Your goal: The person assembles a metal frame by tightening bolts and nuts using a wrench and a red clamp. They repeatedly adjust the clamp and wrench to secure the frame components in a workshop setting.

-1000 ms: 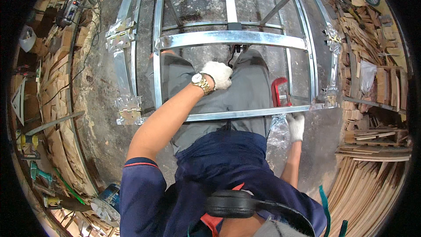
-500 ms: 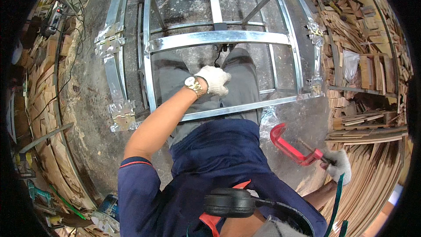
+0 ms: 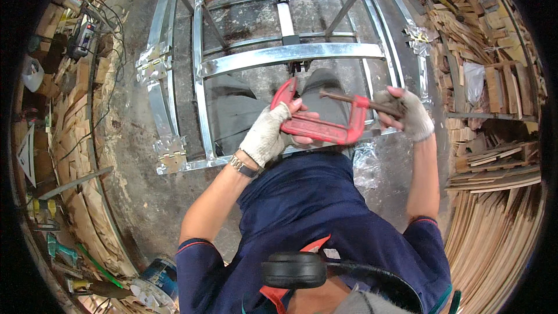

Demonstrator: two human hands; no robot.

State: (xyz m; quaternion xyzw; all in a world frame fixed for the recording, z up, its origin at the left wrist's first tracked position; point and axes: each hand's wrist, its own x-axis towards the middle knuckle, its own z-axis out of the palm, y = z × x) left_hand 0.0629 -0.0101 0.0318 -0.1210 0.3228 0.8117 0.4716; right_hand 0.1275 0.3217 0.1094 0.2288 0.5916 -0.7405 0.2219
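A red C-clamp (image 3: 318, 129) is held across my lap, over the near part of a shiny metal frame (image 3: 296, 57). My left hand (image 3: 266, 136), in a whitish knitted glove with bare fingertips, is closed round the clamp's body near its left jaw. At the clamp's right end, my right hand (image 3: 411, 115), gloved the same way, has its fingers curled at the outer end of the brown threaded screw (image 3: 337, 97). The screw's tip points left, well apart from the opposite jaw. Slight blur hides the finer grip of the right fingers.
Inside the frame lies a silver and black linear actuator (image 3: 286, 20). Taped hinges (image 3: 172, 154) join side bars on the left. Stacked wood strips (image 3: 494, 238) line the right; wood offcuts (image 3: 87, 197), cables and a green power tool (image 3: 61, 250) lie left.
My right hand has brought the C-clamp from the lower right to over my lap. My left hand has moved slightly left and closed on the clamp's body.
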